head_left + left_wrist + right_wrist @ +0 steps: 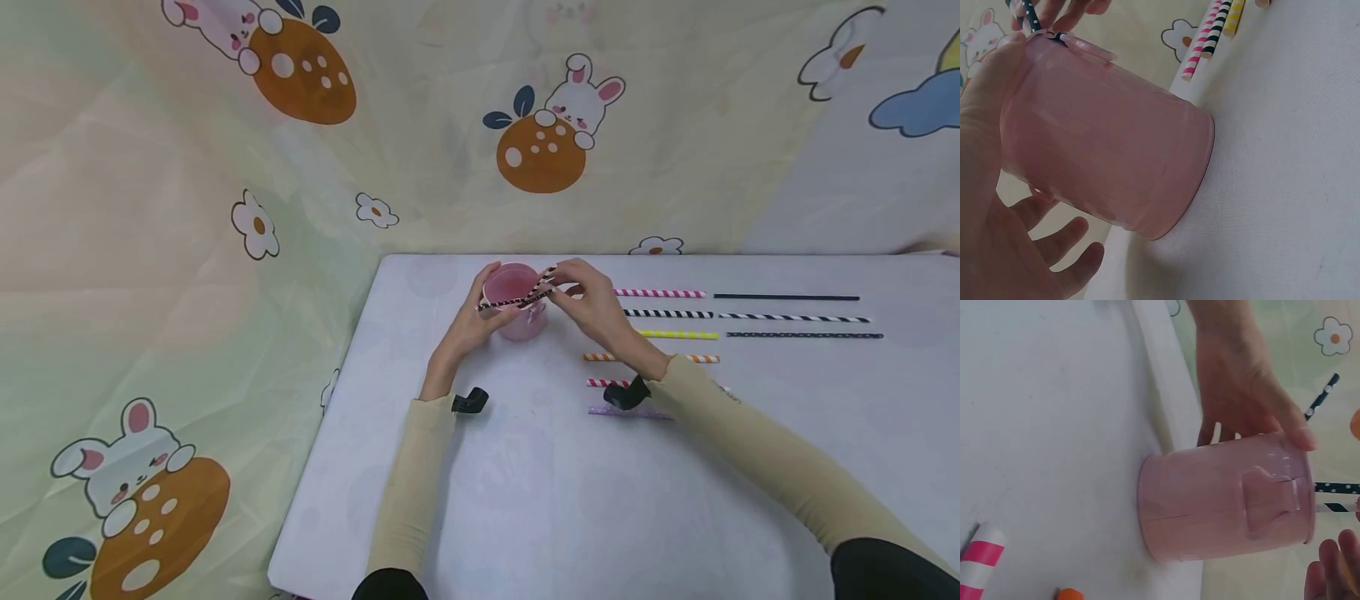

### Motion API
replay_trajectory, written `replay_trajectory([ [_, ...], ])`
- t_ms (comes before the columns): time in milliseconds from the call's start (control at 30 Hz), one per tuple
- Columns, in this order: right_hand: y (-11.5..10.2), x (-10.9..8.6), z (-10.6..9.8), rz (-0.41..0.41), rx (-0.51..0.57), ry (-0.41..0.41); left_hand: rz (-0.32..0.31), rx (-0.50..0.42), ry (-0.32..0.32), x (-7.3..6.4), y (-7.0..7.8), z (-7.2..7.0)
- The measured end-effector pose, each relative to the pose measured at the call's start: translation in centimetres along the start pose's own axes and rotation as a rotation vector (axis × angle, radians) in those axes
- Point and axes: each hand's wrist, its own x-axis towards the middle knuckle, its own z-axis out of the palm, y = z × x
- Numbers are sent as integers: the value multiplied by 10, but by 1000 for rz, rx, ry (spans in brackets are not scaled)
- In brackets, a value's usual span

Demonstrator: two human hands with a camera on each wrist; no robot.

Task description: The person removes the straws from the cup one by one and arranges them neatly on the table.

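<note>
My left hand (467, 329) holds a translucent pink cup (1104, 131) near its rim, with the thumb up at the mouth. The cup has a raised bow-like shape (1272, 503) on its side. Over the mouth lies a black straw with white dots (501, 303); its far end sticks out past the left thumb in the right wrist view. A black-and-white striped straw (1338, 507) is beside it. My right hand (592, 302) pinches these straws at the cup's right side. Whether the cup's base touches the table cannot be told.
On the white table (525, 500), paper straws lie in two columns on the right. Among them are a pink-striped straw (660, 293), a yellow straw (678, 335), a purple straw (626, 412) and a plain black straw (787, 297). My right forearm (765, 442) passes over some.
</note>
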Motion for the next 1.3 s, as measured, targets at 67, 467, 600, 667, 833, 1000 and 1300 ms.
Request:
replay_trajectory([
  [67,-2,1,-4,10,24,9,9,-2,3,0,-1,0],
  [467,-21,9,-35,69,244,90,-25,-18,-28,-5,21,-1],
  [600,-26,11,-45,69,316,107,-31,-30,-26,-5,20,-1],
  [667,-29,11,-51,66,337,109,-21,-29,-18,-3,12,0],
  [833,-35,14,-69,45,365,125,20,-17,-2,1,-3,1],
  [1000,-45,13,-91,2,520,168,-18,-25,-6,1,-1,1],
  [1300,-54,0,-135,-49,549,204,-50,-29,-27,-10,31,-2],
])
